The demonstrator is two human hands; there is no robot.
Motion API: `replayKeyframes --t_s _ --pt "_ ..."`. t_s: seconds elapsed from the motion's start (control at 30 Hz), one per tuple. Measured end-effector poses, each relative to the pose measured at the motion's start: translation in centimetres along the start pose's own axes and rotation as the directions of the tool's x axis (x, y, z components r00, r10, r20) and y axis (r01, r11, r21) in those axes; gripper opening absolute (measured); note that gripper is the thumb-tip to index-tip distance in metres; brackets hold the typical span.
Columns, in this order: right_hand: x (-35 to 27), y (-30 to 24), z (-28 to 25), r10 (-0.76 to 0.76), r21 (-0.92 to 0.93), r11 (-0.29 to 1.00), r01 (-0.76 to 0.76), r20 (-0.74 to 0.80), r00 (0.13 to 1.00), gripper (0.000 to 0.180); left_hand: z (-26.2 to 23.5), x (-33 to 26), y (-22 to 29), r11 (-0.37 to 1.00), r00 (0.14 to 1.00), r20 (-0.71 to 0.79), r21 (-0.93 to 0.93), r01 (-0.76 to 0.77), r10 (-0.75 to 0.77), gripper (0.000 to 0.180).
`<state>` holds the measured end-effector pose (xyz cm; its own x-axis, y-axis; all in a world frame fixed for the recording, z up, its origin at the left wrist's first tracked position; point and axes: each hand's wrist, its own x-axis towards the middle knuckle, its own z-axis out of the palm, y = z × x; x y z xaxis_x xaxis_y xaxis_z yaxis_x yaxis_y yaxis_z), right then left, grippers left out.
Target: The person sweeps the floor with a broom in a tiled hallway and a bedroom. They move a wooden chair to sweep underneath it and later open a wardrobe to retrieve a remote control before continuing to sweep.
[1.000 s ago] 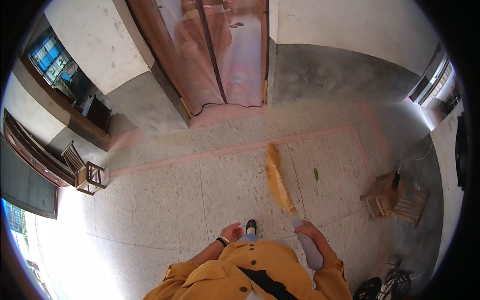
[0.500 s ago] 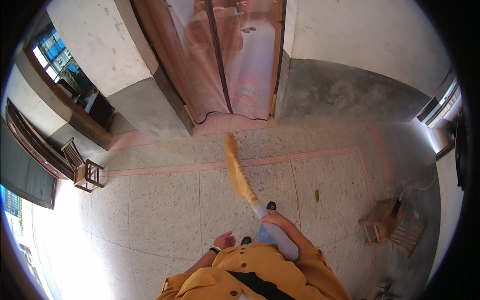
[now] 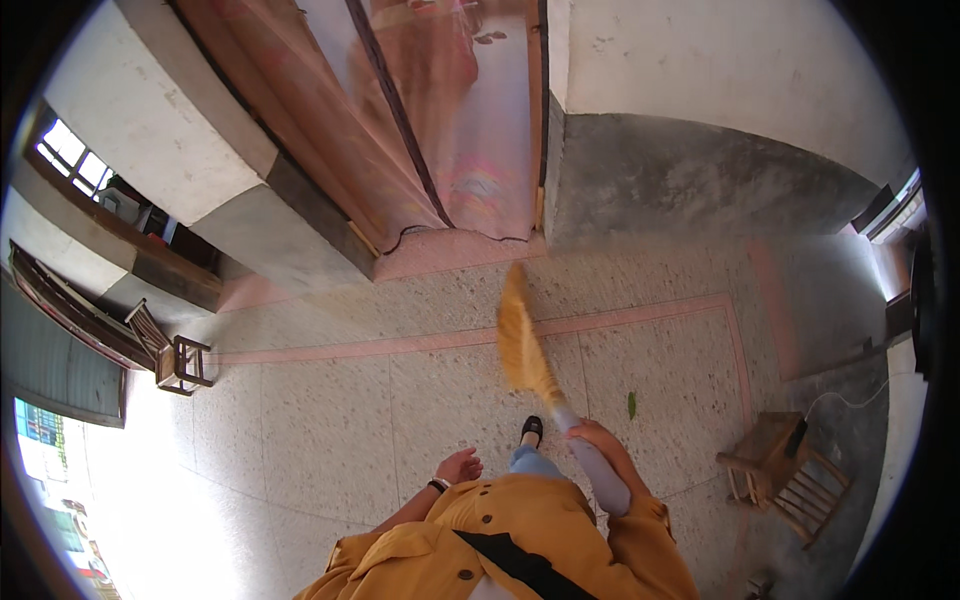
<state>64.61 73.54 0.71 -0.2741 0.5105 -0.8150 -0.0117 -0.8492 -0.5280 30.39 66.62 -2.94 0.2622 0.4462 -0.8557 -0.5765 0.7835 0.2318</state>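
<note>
Standing at left near a grey-green panel (image 3: pixel 65 350), a small brown wooden chair (image 3: pixel 190 362) with a slatted back rests on a rough, speckled floor (image 3: pixel 320 430) scored by thin lines and banded in pink. To its right, a sheer pinkish curtain (image 3: pixel 490 130) with a dark centre edge hangs in a doorway, its lower print too faint to make out. Below, a person's left hand (image 3: pixel 460 466), dark and pale bands at the wrist, is empty, fingers loosely spread, the two hands apart. At centre, above a mustard jacket (image 3: pixel 545 505) with round buttons and a black shoe (image 3: pixel 532 428), a broom (image 3: pixel 522 345) angles over the floor, its straw-coloured head narrowing to a tip near the curtain's foot; whether it touches the floor cannot be told. The right hand (image 3: pixel 597 440) is wrapped around the broom's smooth grey handle (image 3: pixel 602 482). Farther right lie a slim green leaf (image 3: pixel 632 404) and a second slatted wooden chair (image 3: pixel 765 447), with a pale cord (image 3: pixel 850 402) curving beside it.
</note>
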Motion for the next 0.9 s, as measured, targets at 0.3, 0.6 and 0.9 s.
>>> replayKeyframes --t_s 0.3,0.6,0.9 --pt "-4.7 0.1 -12.4 0.066 0.248 0.968 0.039 -0.401 0.914 0.035 8.6 4.3 3.4 0.993 0.996 0.006 0.082 0.086 -0.087 0.028" --pt "-2.9 -0.4 -8.8 -0.078 0.193 0.958 0.211 -0.536 0.841 0.047 10.8 6.4 6.3 0.966 0.986 -0.029 0.197 0.169 -0.167 0.032" --pt "-1.1 -4.8 -1.3 0.042 0.250 0.967 0.050 -0.352 0.935 0.051 18.3 9.6 15.7 0.886 0.974 -0.008 0.413 0.211 -0.228 0.029"
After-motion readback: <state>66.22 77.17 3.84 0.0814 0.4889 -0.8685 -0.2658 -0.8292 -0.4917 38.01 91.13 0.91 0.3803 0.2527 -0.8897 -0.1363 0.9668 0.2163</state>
